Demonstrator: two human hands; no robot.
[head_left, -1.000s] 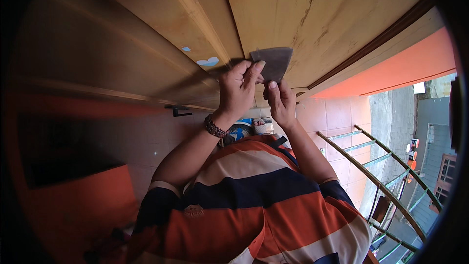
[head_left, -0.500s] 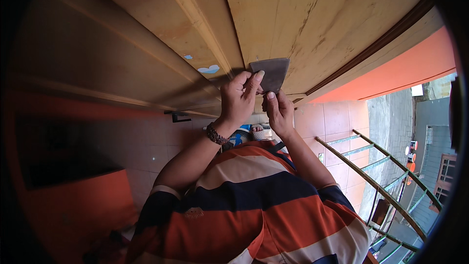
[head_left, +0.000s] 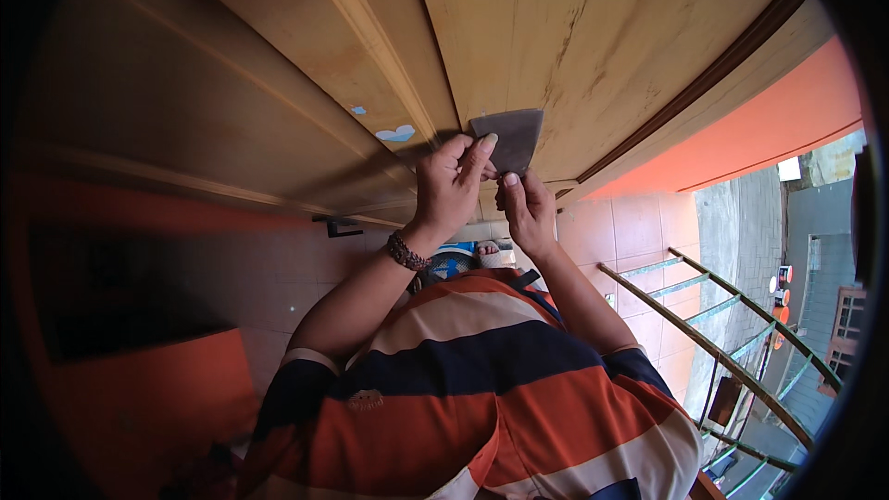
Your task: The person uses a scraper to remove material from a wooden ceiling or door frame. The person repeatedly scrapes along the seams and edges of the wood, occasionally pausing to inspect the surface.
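Observation:
Both my hands hold a flat, dark grey, four-sided piece (head_left: pixel 515 141) with a slightly curved upper edge, close to a varnished wooden door (head_left: pixel 519 28). Whether it is folded sandpaper or a scraper blade I cannot tell. My left hand (head_left: pixel 446 181) pinches its left side, the thumb lying on its face. With thumb and curled fingers, my right hand (head_left: pixel 530 208) grips its lower edge. Some fingers are hidden behind the piece. Dark streaks and cracks mark the door's panel above.
A heart-shaped sticker (head_left: pixel 395 133) is on the wood left of my hands. A dark door handle (head_left: pixel 338 226) juts out lower down. A ladder (head_left: pixel 713 343) stands at the right, beside an orange wall (head_left: pixel 741 134). Pinkish tiles (head_left: pixel 630 231) cover the floor.
The grey piece and both hands have shifted very slightly left in the view. The grip of both hands looks the same.

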